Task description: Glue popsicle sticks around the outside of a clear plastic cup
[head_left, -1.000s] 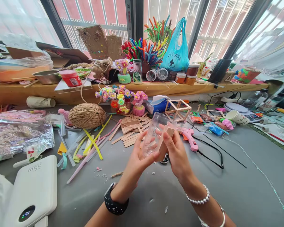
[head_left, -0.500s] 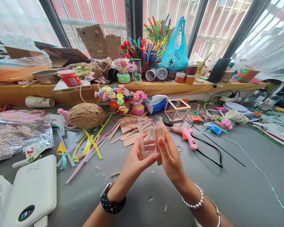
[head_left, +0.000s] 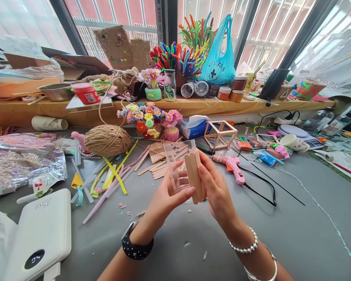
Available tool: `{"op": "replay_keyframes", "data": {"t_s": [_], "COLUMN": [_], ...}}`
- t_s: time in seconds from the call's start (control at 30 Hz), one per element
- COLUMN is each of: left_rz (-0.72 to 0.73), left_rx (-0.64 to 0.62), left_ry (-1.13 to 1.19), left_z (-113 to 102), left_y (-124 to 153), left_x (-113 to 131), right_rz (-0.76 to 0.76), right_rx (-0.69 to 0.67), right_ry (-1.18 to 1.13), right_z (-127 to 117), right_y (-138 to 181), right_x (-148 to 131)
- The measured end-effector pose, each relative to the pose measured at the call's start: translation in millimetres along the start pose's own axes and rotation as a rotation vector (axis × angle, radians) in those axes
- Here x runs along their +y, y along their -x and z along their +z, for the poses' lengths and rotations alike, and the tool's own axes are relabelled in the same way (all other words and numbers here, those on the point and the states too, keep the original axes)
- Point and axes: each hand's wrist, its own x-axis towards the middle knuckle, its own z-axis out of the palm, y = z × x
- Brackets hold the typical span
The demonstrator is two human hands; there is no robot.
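Note:
My left hand (head_left: pixel 165 197) is wrapped around a clear plastic cup (head_left: pixel 170 155) with angular sides, held tilted above the grey table. My right hand (head_left: pixel 219 191) grips several wooden craft sticks (head_left: pixel 194 177), standing side by side against the cup's right side. The left thumb reaches across to the lower part of the sticks. Fingers show through the clear wall; the far side of the cup is hidden by the sticks and right hand. Behind the hands lies a pile of loose craft sticks (head_left: pixel 156 156).
A pink glue gun (head_left: pixel 234 166) with a black cord lies at right, below a wooden stick cube frame (head_left: pixel 220 134). Left are a twine ball (head_left: pixel 107 140), yellow and clear strips, and a white power bank (head_left: pixel 43 230). A crowded ledge (head_left: pixel 128 113) runs along the back.
The craft sticks have turned so their flat faces show more toward me. The cup has tilted and shifted slightly left, and the right hand's fingers have shifted along the sticks' edge.

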Motion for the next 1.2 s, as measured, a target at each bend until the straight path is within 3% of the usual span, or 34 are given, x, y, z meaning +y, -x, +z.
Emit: {"op": "replay_keyframes", "data": {"t_s": [0.23, 0.43, 0.53, 0.67, 0.87, 1.0, 1.2], "left_rz": [-0.021, -0.111, -0.127, -0.125, -0.084, -0.06, -0.052], "left_rx": [0.017, -0.131, -0.135, -0.081, 0.111, 0.212, 0.248], "left_ry": [-0.036, -0.006, -0.027, -0.121, -0.143, -0.056, 0.057], "left_z": [-2, -10, -11, -13, -10, -7, -2], "left_y": [-1, -4, -4, -4, -6, -6, -4], "left_x": [-1, 4, 8, 9, 6, 3, 5], "right_rz": [0.014, 0.013, 0.0, 0.032, 0.027, -0.099, -0.339], "right_rx": [0.007, -0.001, 0.021, 0.024, -0.005, 0.023, 0.07], "right_ry": [-0.036, -0.023, 0.03, 0.099, 0.289, 0.489, 0.661], "right_z": [0, 0, 0, -2, -3, -3, -1], "right_y": [-2, -2, -2, -4, -5, -3, 1], "right_x": [0, -4, -6, -6, 0, 5, 5]}}
